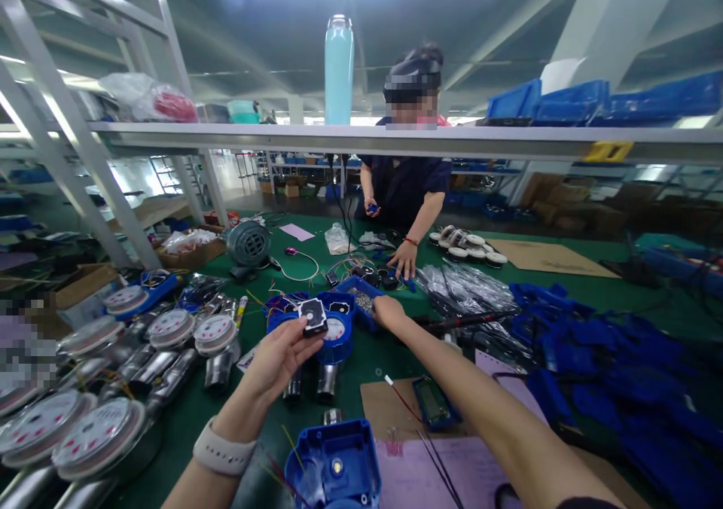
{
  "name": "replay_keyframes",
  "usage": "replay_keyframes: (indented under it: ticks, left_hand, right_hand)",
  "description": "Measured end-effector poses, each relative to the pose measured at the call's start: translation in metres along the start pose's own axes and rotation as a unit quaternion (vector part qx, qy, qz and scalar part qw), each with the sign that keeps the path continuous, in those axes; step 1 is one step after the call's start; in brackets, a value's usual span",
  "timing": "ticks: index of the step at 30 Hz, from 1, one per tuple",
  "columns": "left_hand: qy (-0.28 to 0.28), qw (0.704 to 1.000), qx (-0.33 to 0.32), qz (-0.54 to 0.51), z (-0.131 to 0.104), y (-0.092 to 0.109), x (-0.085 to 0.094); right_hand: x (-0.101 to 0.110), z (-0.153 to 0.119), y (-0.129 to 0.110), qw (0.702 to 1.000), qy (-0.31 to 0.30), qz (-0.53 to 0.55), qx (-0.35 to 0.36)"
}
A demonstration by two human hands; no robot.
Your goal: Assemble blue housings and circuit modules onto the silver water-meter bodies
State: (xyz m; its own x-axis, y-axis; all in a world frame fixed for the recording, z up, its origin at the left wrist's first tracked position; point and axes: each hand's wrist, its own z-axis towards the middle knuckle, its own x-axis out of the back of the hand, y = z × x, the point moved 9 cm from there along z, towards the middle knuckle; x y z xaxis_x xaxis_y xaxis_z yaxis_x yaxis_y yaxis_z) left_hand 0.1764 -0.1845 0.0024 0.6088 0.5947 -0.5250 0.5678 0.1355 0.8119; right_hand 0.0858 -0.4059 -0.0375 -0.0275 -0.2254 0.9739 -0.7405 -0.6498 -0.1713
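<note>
My left hand [282, 355], with a pale watch on its wrist, is closed on a small black square module with a white-edged face [313, 317]. It holds the module above blue meter housings [336, 347] with metal pipe stubs. My right hand [389, 313] reaches to the edge of a blue bin [358, 287] of small metal screws [362, 300]; its fingertips are hidden. An open blue housing [333, 464] with thin wires lies nearest me. Right of it is a blue-framed display module [434, 403] on cardboard.
Round-faced meters on metal pipes [169, 328] crowd the left. Blue parts [599, 373] and clear plastic bags [463, 298] fill the right. Across the table, a co-worker's hand [404, 259] touches small parts. A shelf [282, 138] crosses above, carrying a light-blue bottle [339, 72].
</note>
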Motion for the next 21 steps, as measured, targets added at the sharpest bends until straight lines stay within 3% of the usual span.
replay_keyframes:
  ticks: [6, 14, 17, 21]
  left_hand:
    - [-0.007, 0.999, 0.036, -0.025, 0.006, -0.03, -0.003]
    - [0.014, 0.997, 0.033, -0.066, 0.006, -0.048, 0.005]
    - [0.011, 0.996, 0.031, -0.083, 0.005, -0.053, 0.004]
    - [0.011, 0.995, 0.019, -0.093, 0.001, -0.054, 0.005]
  right_hand:
    - [0.002, 0.005, 0.003, 1.0, 0.014, 0.02, 0.007]
    - [0.031, 0.002, 0.008, 0.981, 0.121, 0.152, 0.029]
    - [0.045, -0.016, -0.01, 0.959, 0.136, 0.237, 0.08]
    - [0.052, -0.066, -0.049, 0.919, 0.106, 0.338, 0.175]
